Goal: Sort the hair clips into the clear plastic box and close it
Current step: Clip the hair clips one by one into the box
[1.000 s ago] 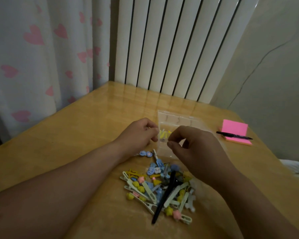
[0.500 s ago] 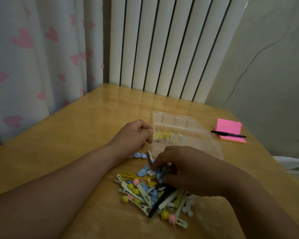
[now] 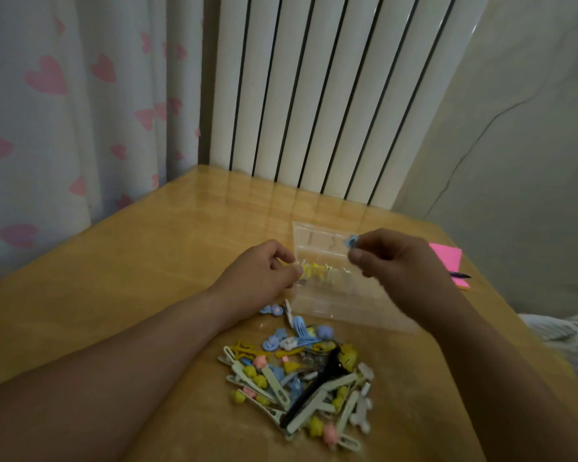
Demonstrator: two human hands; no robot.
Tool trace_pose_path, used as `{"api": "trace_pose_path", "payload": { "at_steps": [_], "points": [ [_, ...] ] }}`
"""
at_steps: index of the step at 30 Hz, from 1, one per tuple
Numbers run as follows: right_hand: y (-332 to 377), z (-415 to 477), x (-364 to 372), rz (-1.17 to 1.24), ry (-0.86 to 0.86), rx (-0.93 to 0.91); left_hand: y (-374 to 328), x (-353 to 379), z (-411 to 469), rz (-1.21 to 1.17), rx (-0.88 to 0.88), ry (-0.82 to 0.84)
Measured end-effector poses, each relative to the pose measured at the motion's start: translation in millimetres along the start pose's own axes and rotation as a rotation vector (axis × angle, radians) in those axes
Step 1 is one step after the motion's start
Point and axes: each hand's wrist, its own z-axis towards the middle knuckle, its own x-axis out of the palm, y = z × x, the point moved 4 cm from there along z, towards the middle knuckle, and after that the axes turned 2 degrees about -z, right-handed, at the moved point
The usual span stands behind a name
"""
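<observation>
Hair clips (image 3: 301,378) in pastel blue, yellow, pink and pale green lie heaped on the wooden table (image 3: 114,278) in front of us, most of them slim flat bars topped with small moulded charms, one long black clip (image 3: 314,391) slanting across the pile. Just beyond the heap sits the clear plastic box (image 3: 334,295), open and shallow, its inside split by thin see-through dividers; a short row of yellow clips (image 3: 314,271) stands in the compartment at its left side, and the compartments nearer us look bare. Our right hand (image 3: 401,265) hovers over the far part of the box, thumb and forefinger pinched on a small blue clip (image 3: 350,242) with a rounded charm, the remaining fingers curled in. Our left hand (image 3: 261,271) rests at the left edge of the box, fingers loosely curled with the tips at the yellow clips; we cannot tell whether it grips one or only steadies the wall. A pink pad of sticky notes (image 3: 447,261) with a dark pen (image 3: 461,275) across it lies on the table to the right of the box, partly hidden by the right hand. Behind the table stand a white ribbed radiator (image 3: 314,95) and a pale curtain (image 3: 64,111) printed with pink hearts
</observation>
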Motion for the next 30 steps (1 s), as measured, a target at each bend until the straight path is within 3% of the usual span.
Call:
{"api": "trace_pose_path", "payload": {
  "at_steps": [5,13,20,23,27,30],
  "points": [
    [-31.9,45.1,-4.5,-0.127,0.029,0.214,-2.5,0.0,-0.6,0.018,-0.003,-0.003],
    [-49.8,76.8,26.9,-0.464,0.245,0.333,-2.6,-0.1,-0.5,0.023,-0.018,-0.002],
    [-59.1,81.0,31.3,-0.571,0.269,0.373,-4.5,-0.2,-2.1,0.023,-0.025,-0.003],
    [-55.4,71.6,27.8,-0.567,0.173,0.319,-5.6,-0.3,-2.3,0.020,-0.026,0.002],
    [-38.3,39.3,18.8,-0.376,-0.121,0.152,-3.7,0.0,-1.2,0.025,-0.026,0.000],
    [-21.2,8.7,20.9,-0.224,-0.220,0.015,-2.4,0.5,-0.4,0.023,-0.024,-0.006]
  ]
}}
